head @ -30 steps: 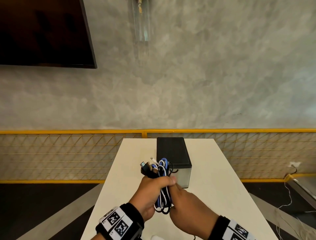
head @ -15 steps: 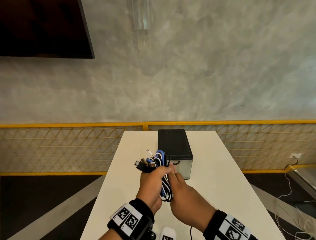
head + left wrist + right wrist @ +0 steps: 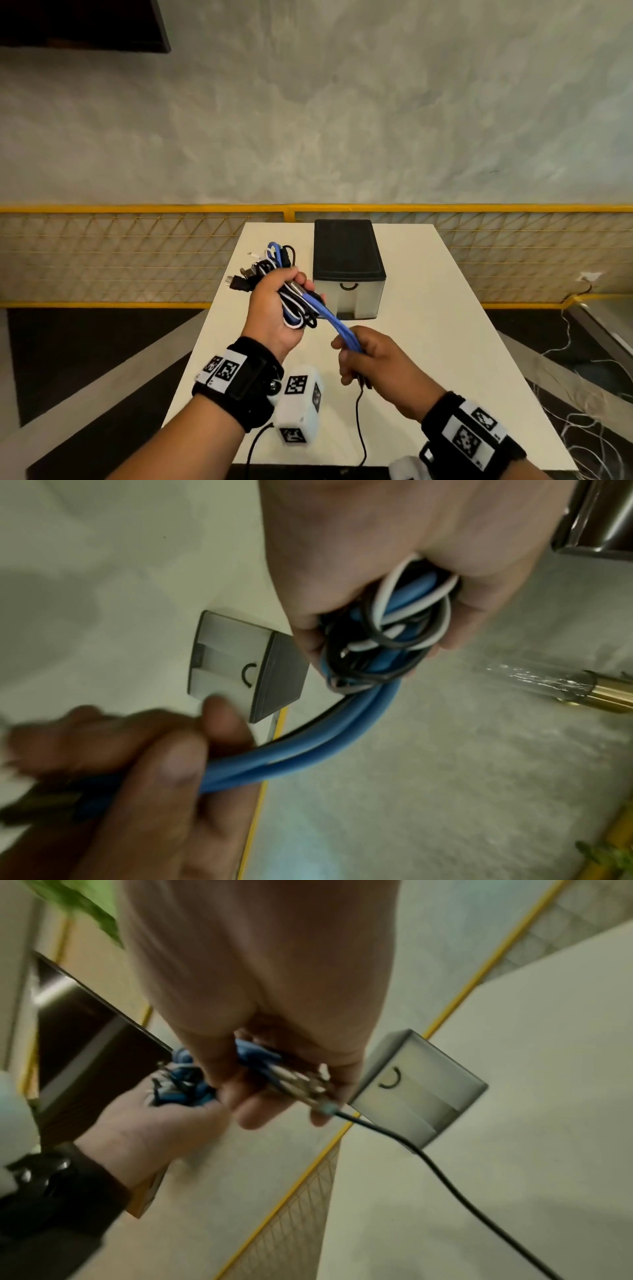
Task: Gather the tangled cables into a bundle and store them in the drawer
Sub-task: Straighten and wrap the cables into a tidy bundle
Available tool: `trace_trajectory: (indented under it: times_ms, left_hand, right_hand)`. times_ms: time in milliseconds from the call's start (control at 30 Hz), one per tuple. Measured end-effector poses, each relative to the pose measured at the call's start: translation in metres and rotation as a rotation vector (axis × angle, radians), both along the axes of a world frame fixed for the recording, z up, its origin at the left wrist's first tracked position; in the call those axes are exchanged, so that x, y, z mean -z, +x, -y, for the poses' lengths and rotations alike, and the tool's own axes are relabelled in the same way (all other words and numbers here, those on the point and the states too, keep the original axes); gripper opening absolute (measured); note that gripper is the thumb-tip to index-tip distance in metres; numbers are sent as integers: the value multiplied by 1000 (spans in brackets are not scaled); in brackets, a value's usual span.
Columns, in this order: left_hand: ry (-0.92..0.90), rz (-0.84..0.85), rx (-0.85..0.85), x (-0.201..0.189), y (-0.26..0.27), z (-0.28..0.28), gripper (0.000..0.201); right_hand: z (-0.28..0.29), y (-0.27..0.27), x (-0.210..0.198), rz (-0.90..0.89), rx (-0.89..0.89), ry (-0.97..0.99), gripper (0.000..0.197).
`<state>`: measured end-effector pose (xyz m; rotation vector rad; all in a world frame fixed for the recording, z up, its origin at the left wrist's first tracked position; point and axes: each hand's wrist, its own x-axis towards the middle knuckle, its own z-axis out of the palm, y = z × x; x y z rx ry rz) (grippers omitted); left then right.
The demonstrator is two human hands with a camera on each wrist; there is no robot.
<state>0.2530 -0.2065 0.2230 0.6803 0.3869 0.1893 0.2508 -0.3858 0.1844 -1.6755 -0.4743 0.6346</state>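
My left hand (image 3: pixel 274 308) grips a bundle of blue, black and white cables (image 3: pixel 274 263) above the white table (image 3: pixel 428 325); the looped cables (image 3: pixel 394 631) fill its fist. Two blue strands (image 3: pixel 334 322) run down from the bundle to my right hand (image 3: pixel 363 356), which holds their ends, and a thin black cable (image 3: pixel 428 1161) trails from that hand. The blue strands (image 3: pixel 308 753) curve between both hands. The small drawer unit (image 3: pixel 346 263), black on top with a translucent front and a ring handle, stands closed just behind the hands.
A white marker cube (image 3: pixel 299 404) hangs at my left wrist over the near table edge. A yellow mesh railing (image 3: pixel 137 253) runs behind the table. Loose white wires (image 3: pixel 589 411) lie on the dark floor at the right.
My right hand has drawn back toward me and to the right, pulling blue strands out of the bundle. The left hand keeps the bundle and has shifted slightly left.
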Motion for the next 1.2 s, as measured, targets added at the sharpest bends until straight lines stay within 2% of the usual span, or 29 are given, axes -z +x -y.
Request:
trace_trajectory:
  times_ms: [167,233,300,333,433,533,567,700,800,900,1100,1200]
  left_hand:
    - [-54,93,107,-8,-3,4,22]
    - [-57,131,233,-10,-6,7,22]
    - [-9,128,413,-12,-10,6,10]
    - [16,107,527,-13,-12,4,6]
    - [108,-30,871,-5,-15,-2,21]
    - [240,-201,1013,4,-18,3,10]
    - [305,-257,1010,9,-19,5,13]
    - [561,-362,907,30,-23,8,11]
    - [630,-339,803,43,-28,12,6]
    - [690,-282,712,51,-30,18,14]
    - [649,-236,645,59,-34,23,40]
    - [593,-208,595,61,-35,24,40]
  right_hand:
    - [1,-10,11,-173,-207,61,10]
    - [0,-8,15,-202,-306,-3,18]
    - [2,-2,17,-203,-369,-107,17]
    - [3,2,17,-189,-392,-169,14]
    - [5,20,12,-93,-423,-347,9]
    - [4,36,6,50,-341,-451,27]
    - [5,40,4,78,-296,-457,30]
    - [6,49,-1,117,-194,-395,16]
    - [2,50,-1,142,-168,-385,18]
    - [-3,50,2,197,-160,-391,18]
    - [-8,48,-1,188,-228,-401,27]
    - [-10,51,-3,206,-251,-399,25]
